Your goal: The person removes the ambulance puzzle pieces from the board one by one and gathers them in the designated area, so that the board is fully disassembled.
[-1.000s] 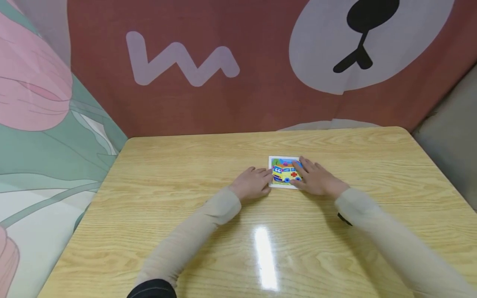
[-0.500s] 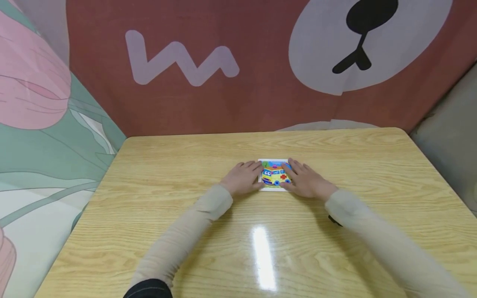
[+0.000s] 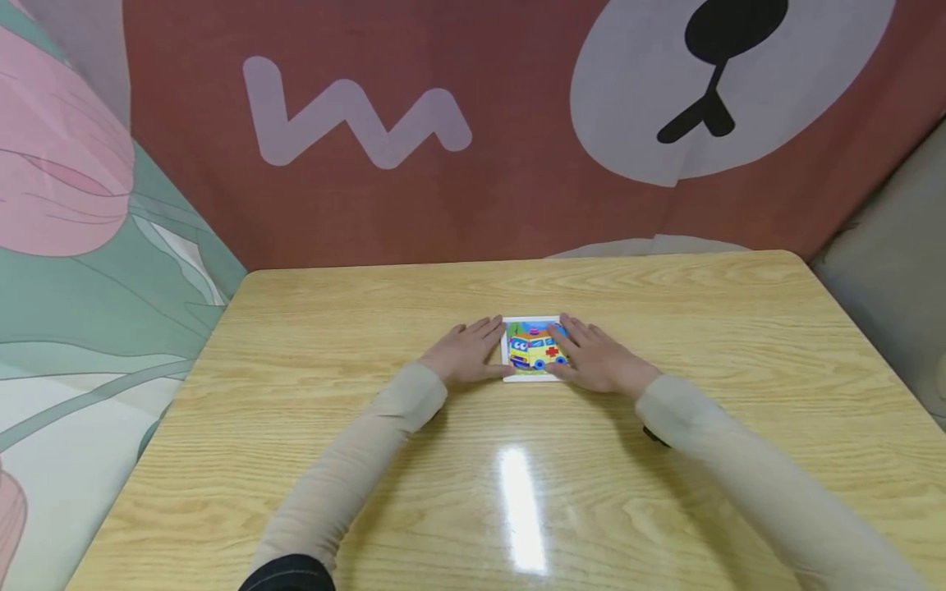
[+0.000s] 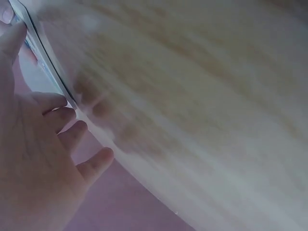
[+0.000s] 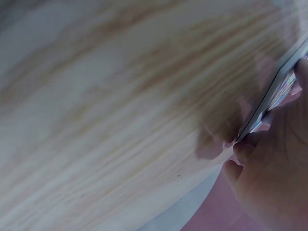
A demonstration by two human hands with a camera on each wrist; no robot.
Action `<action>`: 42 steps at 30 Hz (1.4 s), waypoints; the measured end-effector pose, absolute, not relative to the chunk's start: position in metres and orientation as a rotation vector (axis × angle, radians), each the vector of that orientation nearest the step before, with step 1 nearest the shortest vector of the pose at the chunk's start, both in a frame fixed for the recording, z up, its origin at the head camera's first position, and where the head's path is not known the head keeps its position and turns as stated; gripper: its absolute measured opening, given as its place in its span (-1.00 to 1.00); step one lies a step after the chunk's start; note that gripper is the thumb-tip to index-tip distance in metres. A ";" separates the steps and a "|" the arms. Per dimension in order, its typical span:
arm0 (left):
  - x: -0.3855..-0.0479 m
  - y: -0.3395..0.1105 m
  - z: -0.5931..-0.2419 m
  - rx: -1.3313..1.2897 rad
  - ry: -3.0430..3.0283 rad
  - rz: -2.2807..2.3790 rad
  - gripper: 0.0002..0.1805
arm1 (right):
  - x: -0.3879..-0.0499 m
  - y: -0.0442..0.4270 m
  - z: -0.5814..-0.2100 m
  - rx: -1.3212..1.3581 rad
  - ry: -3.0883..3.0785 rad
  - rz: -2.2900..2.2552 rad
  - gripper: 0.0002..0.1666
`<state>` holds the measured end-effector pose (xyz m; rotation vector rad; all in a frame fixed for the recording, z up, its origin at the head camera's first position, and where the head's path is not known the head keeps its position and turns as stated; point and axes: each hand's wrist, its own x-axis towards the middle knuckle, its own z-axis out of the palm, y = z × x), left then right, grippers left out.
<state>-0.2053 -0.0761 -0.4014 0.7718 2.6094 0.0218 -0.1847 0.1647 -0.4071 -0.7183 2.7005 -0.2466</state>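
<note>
A small white-framed picture board [image 3: 528, 349] with a cartoon ambulance lies flat on the table between the hands. My left hand [image 3: 461, 353] is at its left edge, fingers extended and thumb spread toward the near left corner. In the left wrist view, that hand's thumb and fingertips are close to the board's thin pale edge [image 4: 41, 50]. Over the right side of the picture rests my right hand [image 3: 602, 357], palm down with fingers spread, covering part of the ambulance and the frame. The right wrist view shows its fingers against the board's side [image 5: 269, 94].
The light wood-grain table [image 3: 369, 509] carries a bright light reflection in front of the board. Behind it hangs a brown backdrop [image 3: 414, 205] with a bear muzzle. A floral panel [image 3: 74, 312] borders the left, and a grey surface [image 3: 894, 222] stands at the right.
The board has slid left and slightly nearer, with the right hand on it. The left hand has shifted left too, and its fingers have straightened out from the board's edge.
</note>
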 end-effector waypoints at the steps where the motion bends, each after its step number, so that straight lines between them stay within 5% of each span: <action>1: -0.205 -0.077 -0.401 0.768 2.607 0.022 -0.04 | -0.185 0.164 -0.407 -0.722 2.699 -0.251 -0.12; 42: -0.207 -0.102 -0.399 0.684 2.570 0.148 0.11 | -0.200 0.129 -0.397 -0.803 2.726 -0.226 -0.15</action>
